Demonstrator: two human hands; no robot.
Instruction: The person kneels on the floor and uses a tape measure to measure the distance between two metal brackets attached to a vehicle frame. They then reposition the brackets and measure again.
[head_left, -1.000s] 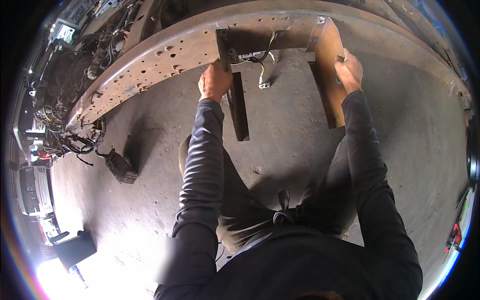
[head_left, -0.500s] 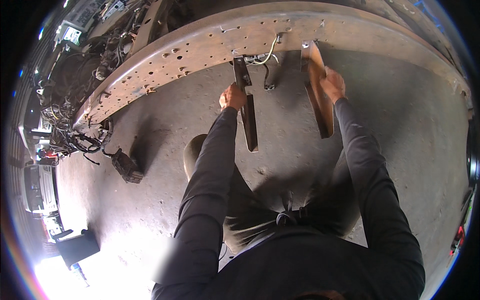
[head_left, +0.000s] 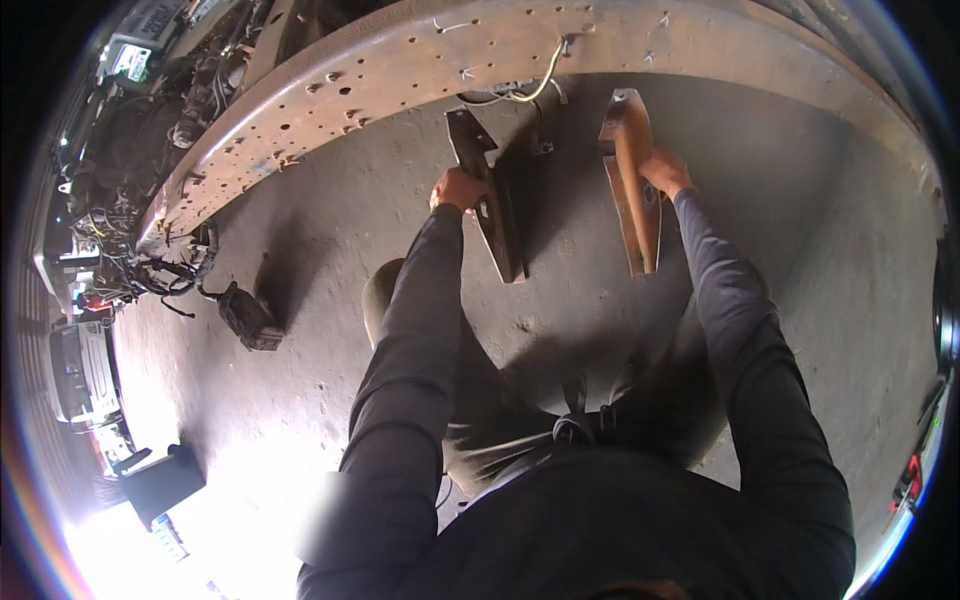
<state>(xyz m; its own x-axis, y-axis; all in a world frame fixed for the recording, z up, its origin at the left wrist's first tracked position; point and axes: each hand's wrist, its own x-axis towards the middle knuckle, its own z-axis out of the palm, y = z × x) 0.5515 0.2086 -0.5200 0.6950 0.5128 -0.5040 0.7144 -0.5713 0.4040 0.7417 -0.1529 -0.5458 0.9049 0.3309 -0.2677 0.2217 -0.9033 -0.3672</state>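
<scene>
A rusty metal bracket with two side plates hangs in front of me, just below a long rusty chassis rail (head_left: 330, 100) full of holes. My left hand (head_left: 458, 189) grips the dark left plate (head_left: 487, 195) near its upper edge. My right hand (head_left: 665, 170) grips the orange-brown right plate (head_left: 632, 190). The part joining the two plates is in shadow. A pale wire (head_left: 540, 82) dangles from the rail above the bracket. Both my arms wear dark long sleeves.
Concrete floor (head_left: 850, 250) lies under the rail. A dark boxy part (head_left: 248, 315) sits on the floor at left, with cables. Tangled wiring and engine parts (head_left: 130, 200) fill the far left. A dark box (head_left: 160, 485) stands in bright sunlight at lower left.
The bracket has come away from the rail and moved down toward me, both hands still holding its plates. The view has tilted downward slightly.
</scene>
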